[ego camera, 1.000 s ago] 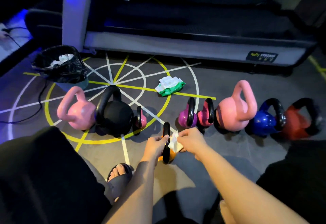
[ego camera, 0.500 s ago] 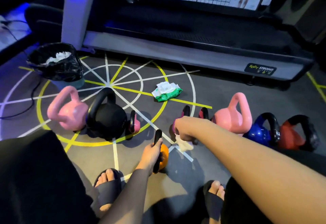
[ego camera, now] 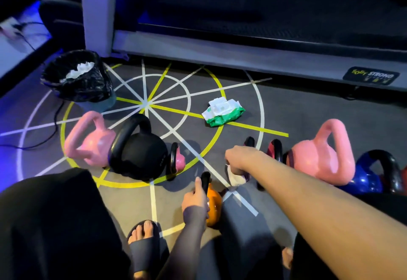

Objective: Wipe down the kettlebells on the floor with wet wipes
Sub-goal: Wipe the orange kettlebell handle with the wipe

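A small orange kettlebell [ego camera: 214,204] stands on the floor in front of me, and my left hand [ego camera: 196,198] grips its black handle. My right hand [ego camera: 239,160] holds a crumpled white wet wipe [ego camera: 234,177] and rests over a small purple kettlebell, which it mostly hides; only the black handle top [ego camera: 250,142] shows. To the right stand a small magenta kettlebell [ego camera: 275,148], a large pink one [ego camera: 323,156] and a blue one [ego camera: 372,176]. To the left are a pink kettlebell [ego camera: 88,143], a large black one [ego camera: 141,152] and a small pink one [ego camera: 177,160].
A green and white wet wipe pack [ego camera: 223,112] lies on the marked floor behind the row. A black-lined bin [ego camera: 77,81] with used wipes stands at the left. A treadmill base [ego camera: 242,52] runs across the back. My sandalled foot [ego camera: 144,244] is near the orange kettlebell.
My right hand left the orange kettlebell with the wipe and moved right and forward onto the small purple kettlebell. My left hand kept its grip on the orange kettlebell's handle. The view moved closer.
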`<state>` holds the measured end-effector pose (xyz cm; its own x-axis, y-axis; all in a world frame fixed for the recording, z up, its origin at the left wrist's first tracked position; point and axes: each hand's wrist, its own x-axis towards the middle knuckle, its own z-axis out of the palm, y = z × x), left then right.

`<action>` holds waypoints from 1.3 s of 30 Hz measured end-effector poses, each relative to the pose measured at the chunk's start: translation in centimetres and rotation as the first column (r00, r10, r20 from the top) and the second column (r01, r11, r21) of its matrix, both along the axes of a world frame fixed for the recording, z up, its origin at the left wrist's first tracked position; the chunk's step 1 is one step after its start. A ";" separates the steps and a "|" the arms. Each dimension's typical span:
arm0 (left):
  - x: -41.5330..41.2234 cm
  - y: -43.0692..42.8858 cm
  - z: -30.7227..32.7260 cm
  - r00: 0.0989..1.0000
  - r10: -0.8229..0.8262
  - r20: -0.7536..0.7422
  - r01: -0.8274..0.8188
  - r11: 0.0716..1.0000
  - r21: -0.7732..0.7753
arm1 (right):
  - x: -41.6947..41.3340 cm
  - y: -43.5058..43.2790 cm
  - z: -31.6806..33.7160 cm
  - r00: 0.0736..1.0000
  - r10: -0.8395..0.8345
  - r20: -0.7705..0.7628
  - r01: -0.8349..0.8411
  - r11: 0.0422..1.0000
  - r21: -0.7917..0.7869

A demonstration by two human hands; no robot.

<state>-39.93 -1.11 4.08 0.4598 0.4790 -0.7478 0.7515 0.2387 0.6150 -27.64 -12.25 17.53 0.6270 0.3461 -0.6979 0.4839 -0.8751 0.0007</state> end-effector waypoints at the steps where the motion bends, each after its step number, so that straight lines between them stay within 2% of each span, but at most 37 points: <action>1: 0.6 0.3 0.0 1.000 -0.003 -0.017 0.003 1.000 0.016 | 0.8 -0.1 -0.6 1.000 0.004 -0.004 -0.004 1.000 -0.009; 5: 3.0 1.0 -0.5 0.999 -0.050 -0.020 0.052 0.991 0.127 | 3.9 0.3 -2.6 1.000 0.016 0.010 -0.016 1.000 0.017; 9: 5.3 0.6 0.6 0.990 -0.127 -0.059 0.135 0.978 0.158 | 6.9 1.0 -2.9 0.998 0.031 0.050 -0.034 0.998 0.056; 11: 7.0 0.7 1.0 0.991 -0.103 -0.082 0.114 0.983 0.143 | 8.0 0.7 -2.7 0.996 0.050 0.068 -0.053 0.998 0.046; 13: 9.0 0.9 1.6 0.997 -0.067 -0.047 0.073 0.987 0.144 | 9.2 0.0 -2.3 0.997 0.046 0.059 -0.048 0.998 0.042; 17: 11.9 1.1 2.0 0.993 -0.117 0.018 0.113 0.985 0.128 | 10.9 -1.9 -1.7 1.000 -0.015 0.025 0.014 0.999 0.050; 20: 13.6 0.5 1.3 0.967 -0.250 0.057 0.245 0.966 0.079 | 11.4 -2.8 -1.7 0.999 -0.039 0.024 0.037 0.997 0.069; 27: 13.7 2.3 -1.1 0.898 -0.436 0.053 0.409 0.873 0.266 | 10.7 -3.4 -1.8 0.997 -0.079 0.027 0.076 0.992 0.102; 33: 12.1 4.2 -0.5 0.812 -0.582 0.049 0.525 0.764 0.376 | 9.3 -2.3 0.4 0.977 -0.211 0.027 0.194 0.935 0.297; 37: 10.2 7.3 0.6 0.897 -0.440 0.044 0.380 0.819 0.431 | 7.3 -1.1 2.4 0.947 -0.318 -0.053 0.301 0.812 0.499; 39: 9.9 8.9 0.7 0.915 -0.401 0.050 0.328 0.809 0.487 | 6.3 -0.5 2.8 0.943 -0.323 -0.083 0.312 0.767 0.561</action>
<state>-30.04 7.78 4.82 0.7539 0.5246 -0.3956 0.6209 -0.3719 0.6900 -21.38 -12.72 20.32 0.7813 0.4498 -0.4327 0.1830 -0.8279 -0.5302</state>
